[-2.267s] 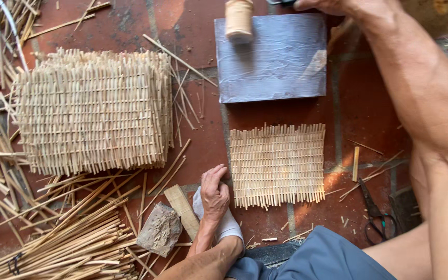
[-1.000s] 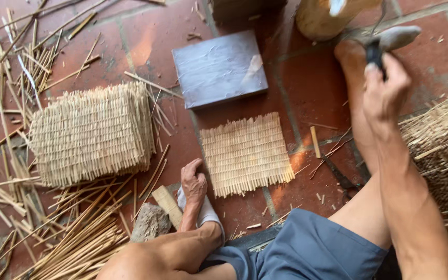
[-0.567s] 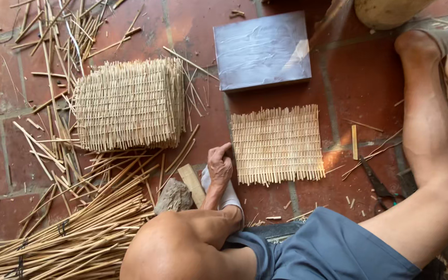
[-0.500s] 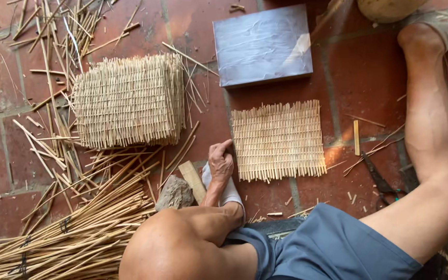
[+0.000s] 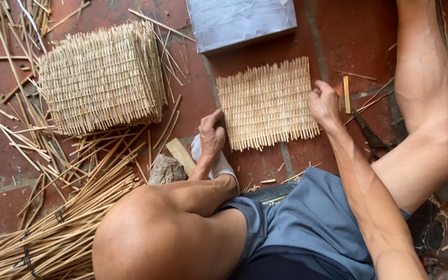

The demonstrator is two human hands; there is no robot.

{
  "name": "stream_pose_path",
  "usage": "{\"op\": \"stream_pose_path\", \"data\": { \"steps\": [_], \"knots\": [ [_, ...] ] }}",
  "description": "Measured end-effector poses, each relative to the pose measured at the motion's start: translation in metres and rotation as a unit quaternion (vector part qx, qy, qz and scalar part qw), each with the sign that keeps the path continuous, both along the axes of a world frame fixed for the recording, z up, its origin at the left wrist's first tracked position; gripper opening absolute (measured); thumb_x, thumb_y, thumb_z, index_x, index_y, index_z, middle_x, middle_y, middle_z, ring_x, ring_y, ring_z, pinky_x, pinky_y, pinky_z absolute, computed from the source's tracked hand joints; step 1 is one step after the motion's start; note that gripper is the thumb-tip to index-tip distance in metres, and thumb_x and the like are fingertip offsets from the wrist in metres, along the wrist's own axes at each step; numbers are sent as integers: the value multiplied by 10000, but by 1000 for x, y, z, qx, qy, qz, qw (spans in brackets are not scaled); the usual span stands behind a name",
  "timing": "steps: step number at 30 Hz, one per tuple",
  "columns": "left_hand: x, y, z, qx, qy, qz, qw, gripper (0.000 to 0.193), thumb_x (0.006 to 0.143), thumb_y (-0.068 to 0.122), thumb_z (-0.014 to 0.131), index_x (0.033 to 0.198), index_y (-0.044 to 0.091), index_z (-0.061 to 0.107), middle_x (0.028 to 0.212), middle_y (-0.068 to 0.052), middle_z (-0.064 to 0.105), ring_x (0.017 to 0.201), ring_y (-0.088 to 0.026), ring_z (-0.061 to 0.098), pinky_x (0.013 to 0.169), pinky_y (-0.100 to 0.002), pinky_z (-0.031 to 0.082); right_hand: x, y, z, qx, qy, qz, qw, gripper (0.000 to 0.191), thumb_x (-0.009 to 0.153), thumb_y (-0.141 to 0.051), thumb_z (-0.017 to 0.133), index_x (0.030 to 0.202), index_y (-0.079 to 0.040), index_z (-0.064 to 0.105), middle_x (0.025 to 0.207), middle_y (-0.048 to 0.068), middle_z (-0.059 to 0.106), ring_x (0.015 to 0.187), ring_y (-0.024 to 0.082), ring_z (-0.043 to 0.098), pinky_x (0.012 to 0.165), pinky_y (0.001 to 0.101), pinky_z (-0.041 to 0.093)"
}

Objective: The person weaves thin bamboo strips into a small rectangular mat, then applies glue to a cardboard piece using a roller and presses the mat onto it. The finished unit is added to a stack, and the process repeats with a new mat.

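Note:
A small woven bamboo mat (image 5: 268, 103) lies flat on the red brick floor in front of me. My left hand (image 5: 212, 137) rests at the mat's lower left corner, fingers loosely apart and thumb by the edge, its wrist on a white cloth (image 5: 223, 165). My right hand (image 5: 325, 103) sits at the mat's right edge with its fingers curled onto the protruding strip ends. My bent knee and blue shorts fill the lower part of the view.
A thick stack of woven mats (image 5: 105, 78) lies at the left. A grey slab (image 5: 239, 21) sits beyond the mat. Tied bundles of bamboo sticks (image 5: 53, 223) spread over the lower left. A stone (image 5: 166, 168), a wooden block (image 5: 181, 155), a short stick (image 5: 346, 94) and scissors (image 5: 372, 137) lie nearby.
My right hand has come down from the upper right, away from a hammer, onto the mat's right edge. My left hand stays at the mat's left corner. The camera has moved closer.

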State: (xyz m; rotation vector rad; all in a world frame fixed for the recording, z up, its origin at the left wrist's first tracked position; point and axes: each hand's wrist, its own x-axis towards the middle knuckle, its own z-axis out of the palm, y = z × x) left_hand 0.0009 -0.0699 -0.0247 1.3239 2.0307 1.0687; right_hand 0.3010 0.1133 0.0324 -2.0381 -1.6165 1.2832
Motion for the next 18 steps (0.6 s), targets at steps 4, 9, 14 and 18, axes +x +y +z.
{"op": "stream_pose_path", "data": {
  "steps": [4,9,14,18],
  "knots": [
    [-7,10,-4,7,-159,50,986,555,814,-63,458,1338,-2,632,1268,-176,670,1211,-277,651,1114,-370,492,-7,12,-8,175,65,64,980,492,969,-40,569,1437,108,560,1186,230,736,937,128,690,766,236,569],
    [-20,20,10,-19,-190,22,981,560,826,-82,448,1356,-27,620,1278,-180,721,1225,-276,684,1126,-369,494,-9,23,4,204,31,81,975,359,979,-54,597,1305,82,663,1126,238,742,947,257,722,813,366,584],
    [-86,86,50,-112,-166,104,974,420,896,8,563,1298,49,680,1302,-150,702,1204,-243,674,1030,-371,555,-21,83,48,186,-1,67,980,355,981,-59,585,1310,48,668,1161,264,720,935,401,704,789,486,551],
    [-131,187,82,-159,-198,117,960,252,1011,197,552,1012,-6,702,871,-125,613,665,-174,505,547,-359,438,-61,170,70,303,64,121,943,333,952,-1,614,1263,80,700,1188,265,718,1044,316,737,925,393,583]
  ]
}}
